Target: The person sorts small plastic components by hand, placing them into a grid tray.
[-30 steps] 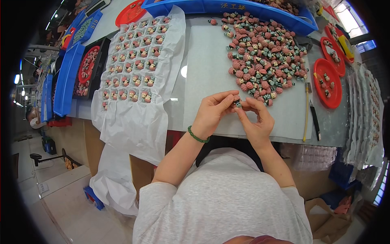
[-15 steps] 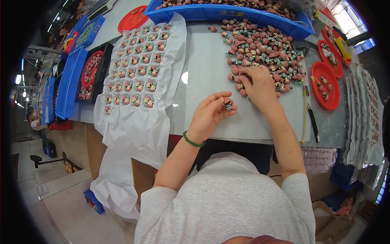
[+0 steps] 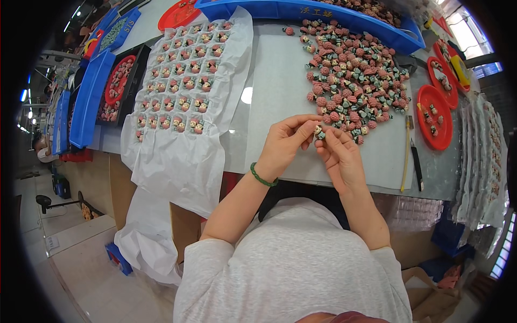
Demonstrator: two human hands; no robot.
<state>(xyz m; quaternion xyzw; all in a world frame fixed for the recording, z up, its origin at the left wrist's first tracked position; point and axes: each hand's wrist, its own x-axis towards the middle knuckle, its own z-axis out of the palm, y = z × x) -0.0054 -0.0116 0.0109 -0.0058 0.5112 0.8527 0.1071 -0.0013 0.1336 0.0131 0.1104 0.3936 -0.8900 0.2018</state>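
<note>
Just in front of the pile, my two hands meet over one small figurine (image 3: 320,134) with a pale face and a greenish body. My left hand (image 3: 288,141), with a green bracelet at the wrist, pinches it from the left side. From the right, the thumb and fingers of my right hand (image 3: 341,155) close on it. Whether a second figurine is tucked behind my fingers I cannot tell. Beyond lies a loose pile of pink-topped figurines (image 3: 358,75) on a white sheet (image 3: 272,81). To the left, a white compartment tray (image 3: 177,151) holds rows of similar figurines.
A long blue bin (image 3: 285,12) of figurines stands behind the pile. Red plates (image 3: 442,137) with a few figurines sit at the right, near a yellow stick (image 3: 406,156) and a black-handled tool (image 3: 417,168). Blue trays (image 3: 89,107) stand far left; stacked clear trays (image 3: 476,156) rise far right.
My right hand has come back from the pile toward me and joined my left hand. My left hand has moved right and slightly up, and the figurine is now between both hands.
</note>
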